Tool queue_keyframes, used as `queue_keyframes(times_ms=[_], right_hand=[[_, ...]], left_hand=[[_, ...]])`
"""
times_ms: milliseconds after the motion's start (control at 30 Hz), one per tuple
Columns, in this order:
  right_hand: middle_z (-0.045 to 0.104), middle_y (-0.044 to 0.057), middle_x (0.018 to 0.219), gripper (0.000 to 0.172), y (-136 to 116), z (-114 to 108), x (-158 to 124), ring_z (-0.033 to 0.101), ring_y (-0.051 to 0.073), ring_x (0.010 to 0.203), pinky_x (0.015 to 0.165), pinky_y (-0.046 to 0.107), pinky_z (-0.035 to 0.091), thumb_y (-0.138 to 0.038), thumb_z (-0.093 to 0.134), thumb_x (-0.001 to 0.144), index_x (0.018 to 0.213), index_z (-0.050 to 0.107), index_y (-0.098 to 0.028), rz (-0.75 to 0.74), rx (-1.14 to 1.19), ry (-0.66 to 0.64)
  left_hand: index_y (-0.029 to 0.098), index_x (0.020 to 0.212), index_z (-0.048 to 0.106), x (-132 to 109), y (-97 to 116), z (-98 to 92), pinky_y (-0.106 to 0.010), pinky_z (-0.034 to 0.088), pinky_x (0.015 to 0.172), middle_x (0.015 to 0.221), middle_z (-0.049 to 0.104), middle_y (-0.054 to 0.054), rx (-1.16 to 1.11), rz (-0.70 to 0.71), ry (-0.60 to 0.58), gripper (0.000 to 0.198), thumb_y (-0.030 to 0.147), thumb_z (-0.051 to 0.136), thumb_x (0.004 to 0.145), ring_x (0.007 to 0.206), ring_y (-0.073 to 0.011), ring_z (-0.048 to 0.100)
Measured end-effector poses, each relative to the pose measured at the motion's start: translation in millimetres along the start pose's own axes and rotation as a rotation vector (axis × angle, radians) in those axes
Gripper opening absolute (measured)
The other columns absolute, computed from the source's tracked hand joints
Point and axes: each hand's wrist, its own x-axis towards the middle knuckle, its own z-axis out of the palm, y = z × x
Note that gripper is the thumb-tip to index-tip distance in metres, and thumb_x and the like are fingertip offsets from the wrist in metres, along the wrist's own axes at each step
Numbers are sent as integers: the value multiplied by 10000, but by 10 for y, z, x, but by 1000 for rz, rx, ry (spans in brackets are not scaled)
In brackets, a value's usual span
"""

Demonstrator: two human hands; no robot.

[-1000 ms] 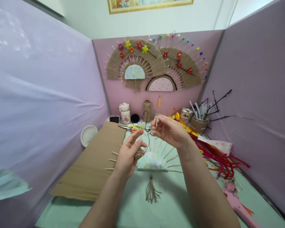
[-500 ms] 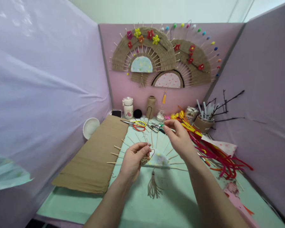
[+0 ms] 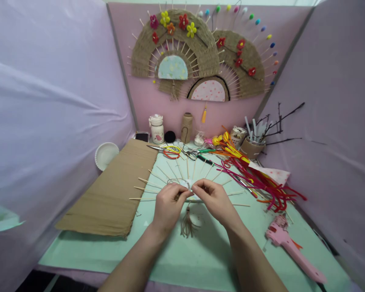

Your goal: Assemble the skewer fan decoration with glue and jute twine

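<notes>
Clutching rough brown twine (image 3: 177,196) in the curled left hand (image 3: 168,205), and pinching thumb to forefinger just beside with the right hand (image 3: 214,199), though cannot tell on what! Poised over the flowery half-round panel (image 3: 186,183) on the smooth mint table (image 3: 185,263), amid thin sticks (image 3: 142,199) rayed like spokes, with a stringy tassel (image 3: 187,224) just below and flat cardboard (image 3: 109,194) to the left.

Green table (image 3: 197,259) carries cardboard (image 3: 109,192), tassel (image 3: 187,225), glue gun (image 3: 293,247).
</notes>
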Motion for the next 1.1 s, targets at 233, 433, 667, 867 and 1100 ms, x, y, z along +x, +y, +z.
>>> queue_keyframes(times_ms=[233, 433, 667, 867, 1100], right_hand=[[542, -28, 646, 220, 52, -36, -32, 495, 136, 632, 617, 258, 398, -366, 597, 814, 684, 587, -190, 68, 20, 19], [546, -19, 626, 320, 95, -62, -34, 507, 143, 621, 616, 264, 415, -419, 528, 885, 657, 565, -198, 36, 13, 37], [702, 58, 889, 88, 49, 40, -178, 628, 207, 858, 796, 329, 473, -251, 591, 915, 935, 672, -223, -373, -350, 123], [739, 65, 867, 173, 51, 171, -286, 671, 208, 811, 743, 329, 507, -181, 511, 955, 935, 679, -214, -503, -601, 119], [700, 33, 783, 201, 52, 284, -378, 640, 170, 726, 663, 276, 475, -126, 471, 938, 859, 640, -199, -468, -654, 133]], left_hand=[[241, 774, 742, -53, 81, 18, -282, 437, 731, 779, 715, -34, 68, 10, -159, 85, 224, 671, 816, 759, -188, 630], [206, 771, 724, -67, 89, -5, -271, 456, 726, 784, 727, -34, 3, -119, -134, 99, 252, 648, 816, 747, -183, 639], [196, 708, 674, -74, 55, -43, -262, 447, 681, 697, 687, -9, 62, -149, -65, 107, 247, 631, 792, 679, -169, 605], [232, 795, 700, -198, 66, -151, -272, 452, 739, 804, 707, -27, 157, -25, -164, 103, 246, 610, 842, 778, -195, 630], [240, 828, 684, -317, 43, -223, -277, 454, 747, 835, 689, -33, 196, 11, -212, 98, 287, 606, 861, 792, -201, 624]])
